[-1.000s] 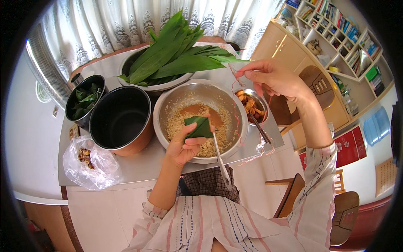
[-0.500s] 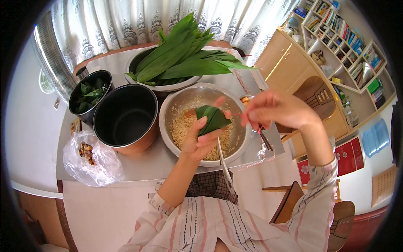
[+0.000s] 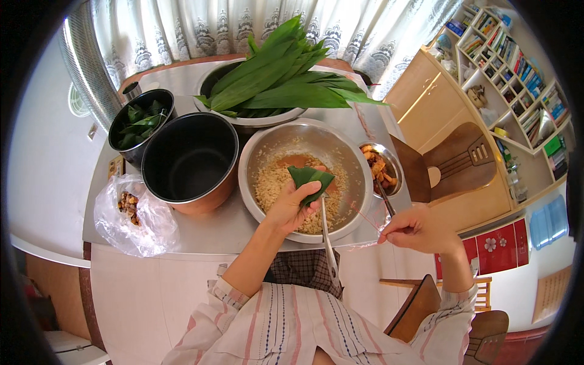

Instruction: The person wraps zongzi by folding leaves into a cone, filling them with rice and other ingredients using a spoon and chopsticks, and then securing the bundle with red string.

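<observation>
My left hand (image 3: 292, 210) is closed around a rice dumpling wrapped in green leaf (image 3: 307, 177), held over the steel basin (image 3: 248, 182). Loose rice (image 3: 274, 190) and some reddish-brown liquid lie in that basin, and a long-handled spoon (image 3: 329, 246) leans on its near rim. Beyond the basin's right side, my right hand (image 3: 420, 229) pinches a thin pink string (image 3: 365, 218) between thumb and fingers. The string stretches back toward the dumpling, though where it meets the leaf is hidden. Dark chopsticks (image 3: 384, 199) rest in a small bowl of brown chunks (image 3: 376, 163), just above my right hand.
A large empty black-lined pot (image 3: 188, 155) stands left of the basin. Behind it, a smaller pot (image 3: 115, 143) holds wrapped dumplings. Long green leaves (image 3: 274, 79) fill a far basin. A plastic bag (image 3: 152, 234) with brown bits lies front left. Wooden chairs (image 3: 465, 155) stand at right.
My right hand has moved down and toward me from above the small bowl, drawing the pink string along. The dumpling stays in my left hand, slightly turned. The camera view has shifted a little.
</observation>
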Tool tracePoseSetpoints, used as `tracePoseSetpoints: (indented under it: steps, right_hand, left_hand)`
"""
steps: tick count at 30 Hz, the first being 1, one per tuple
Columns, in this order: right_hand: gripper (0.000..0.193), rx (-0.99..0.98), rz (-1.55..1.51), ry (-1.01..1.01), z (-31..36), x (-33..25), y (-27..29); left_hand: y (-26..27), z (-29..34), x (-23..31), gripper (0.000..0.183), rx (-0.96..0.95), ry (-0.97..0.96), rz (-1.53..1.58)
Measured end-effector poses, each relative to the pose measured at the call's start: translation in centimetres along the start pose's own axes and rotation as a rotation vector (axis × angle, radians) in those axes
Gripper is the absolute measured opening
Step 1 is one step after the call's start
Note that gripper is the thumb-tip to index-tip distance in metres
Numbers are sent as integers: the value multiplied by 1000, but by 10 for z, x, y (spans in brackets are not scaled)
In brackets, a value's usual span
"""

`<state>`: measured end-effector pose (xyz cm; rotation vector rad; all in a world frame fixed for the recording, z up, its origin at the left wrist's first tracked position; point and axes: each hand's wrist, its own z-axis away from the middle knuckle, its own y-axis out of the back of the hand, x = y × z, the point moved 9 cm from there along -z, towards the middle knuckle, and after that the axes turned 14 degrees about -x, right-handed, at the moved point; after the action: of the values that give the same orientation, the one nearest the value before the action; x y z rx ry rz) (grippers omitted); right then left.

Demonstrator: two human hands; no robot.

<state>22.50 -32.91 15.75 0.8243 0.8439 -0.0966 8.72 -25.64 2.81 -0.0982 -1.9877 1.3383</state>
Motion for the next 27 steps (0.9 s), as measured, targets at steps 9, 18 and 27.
tracePoseSetpoints:
  steps: [9, 18, 27]
  right_hand:
    - [12, 219, 357, 123, 11, -5, -18]
    - [28, 149, 557, 233, 18, -34, -33]
    - [37, 36, 468, 331, 35, -44, -34]
  left_hand:
    - [11, -2, 13, 57, 155, 26, -537]
    - [-5, 2, 16, 66, 303, 110, -1356]
    - [-11, 2, 32, 65, 343, -34, -1571]
